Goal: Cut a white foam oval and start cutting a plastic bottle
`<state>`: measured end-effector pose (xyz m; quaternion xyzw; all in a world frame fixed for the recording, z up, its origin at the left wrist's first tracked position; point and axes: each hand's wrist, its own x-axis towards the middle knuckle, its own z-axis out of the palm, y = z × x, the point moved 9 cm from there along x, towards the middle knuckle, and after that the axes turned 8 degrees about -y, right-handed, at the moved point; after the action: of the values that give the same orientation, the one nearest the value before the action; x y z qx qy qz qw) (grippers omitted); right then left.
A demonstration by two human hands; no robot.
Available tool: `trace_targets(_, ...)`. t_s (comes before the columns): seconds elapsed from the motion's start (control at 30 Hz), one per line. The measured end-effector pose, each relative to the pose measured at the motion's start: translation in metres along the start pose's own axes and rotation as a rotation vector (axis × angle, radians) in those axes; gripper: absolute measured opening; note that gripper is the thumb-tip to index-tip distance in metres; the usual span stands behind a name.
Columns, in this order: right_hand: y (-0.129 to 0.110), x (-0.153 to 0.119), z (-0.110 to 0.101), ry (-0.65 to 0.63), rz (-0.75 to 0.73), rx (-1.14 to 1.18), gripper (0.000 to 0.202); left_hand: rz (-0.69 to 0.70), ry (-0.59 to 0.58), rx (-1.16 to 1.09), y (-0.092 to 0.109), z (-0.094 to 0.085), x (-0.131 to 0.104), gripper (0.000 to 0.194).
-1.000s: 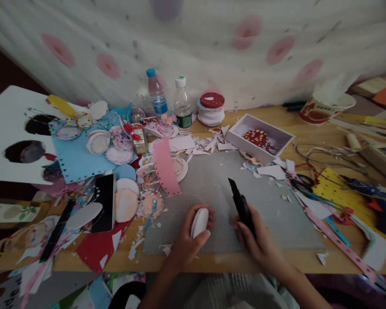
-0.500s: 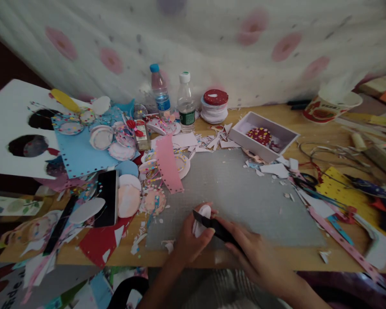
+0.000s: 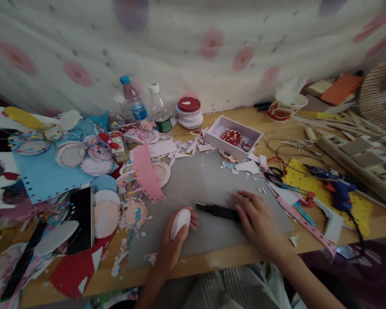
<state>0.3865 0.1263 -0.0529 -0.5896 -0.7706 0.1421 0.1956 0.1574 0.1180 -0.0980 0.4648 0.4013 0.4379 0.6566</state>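
Note:
My left hand [image 3: 175,234] is closed around a small white oval stack of paper or foam [image 3: 181,224], its thumb across the face. A black craft knife [image 3: 218,211] with a short blade lies on the grey cutting mat [image 3: 209,180], blade pointing left. At the knife's rear end is my right hand [image 3: 254,219], slightly blurred, fingers loosely apart and not wrapped round the handle. Left of my left hand, a pink dotted strip [image 3: 146,174] rests over decorated round pieces [image 3: 161,172].
A white box [image 3: 233,136] holding a dotted red disc stands behind the mat, beside two bottles [image 3: 161,116] and a stack of discs [image 3: 189,113]. Rightward lie scissors [image 3: 274,174] and a blue glue gun [image 3: 339,191]. A phone [image 3: 80,219] and paper scraps crowd the left.
The knife has gone from my right hand at the white oval piece down to the mat. My hands have moved apart, and the view has swung right.

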Motion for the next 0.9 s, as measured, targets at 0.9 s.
trace_targets(0.9,-0.050,0.007,0.029,-0.291,-0.382,-0.106,0.030,0.110,0.078,-0.194,0.009,-0.004,-0.007,0.052)
